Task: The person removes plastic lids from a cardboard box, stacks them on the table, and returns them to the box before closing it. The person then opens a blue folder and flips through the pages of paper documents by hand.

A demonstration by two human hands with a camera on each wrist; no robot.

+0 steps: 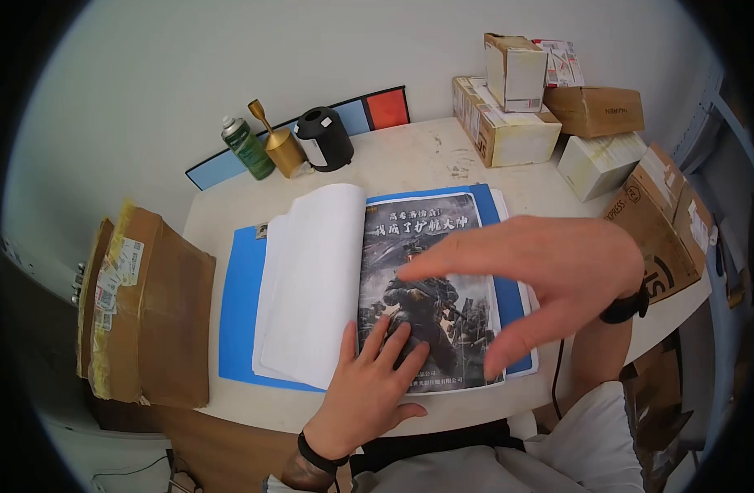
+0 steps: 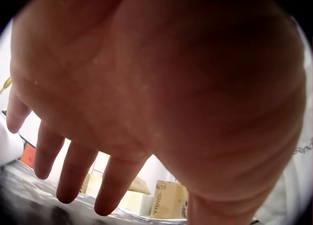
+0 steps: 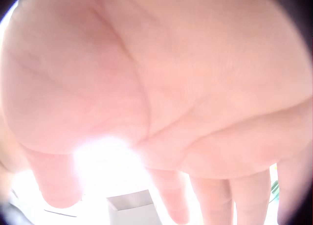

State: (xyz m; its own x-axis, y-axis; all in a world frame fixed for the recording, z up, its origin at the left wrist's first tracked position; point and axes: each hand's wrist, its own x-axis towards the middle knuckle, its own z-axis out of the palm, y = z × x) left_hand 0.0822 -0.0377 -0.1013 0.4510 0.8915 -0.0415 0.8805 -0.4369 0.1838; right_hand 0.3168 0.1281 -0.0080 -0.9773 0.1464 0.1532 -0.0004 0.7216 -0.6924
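Boxes (image 1: pixel 508 123) crowd our white surface (image 1: pixel 410 156) by wall; left hand (image 1: pixel 368 386) flat on booklet (image 1: pixel 422 287), right hand (image 1: pixel 549 271) spread above, both holding nothing.

A pale table (image 1: pixel 410 156) stands against a plain white wall (image 1: pixel 229 57). Cardboard boxes (image 1: pixel 508 115) are stacked at its far right corner, and another box (image 1: pixel 151 304) leans at its left edge. A green spray can (image 1: pixel 247 148), a brass bell (image 1: pixel 280 141) and a black cylinder (image 1: pixel 324 138) sit along the wall.
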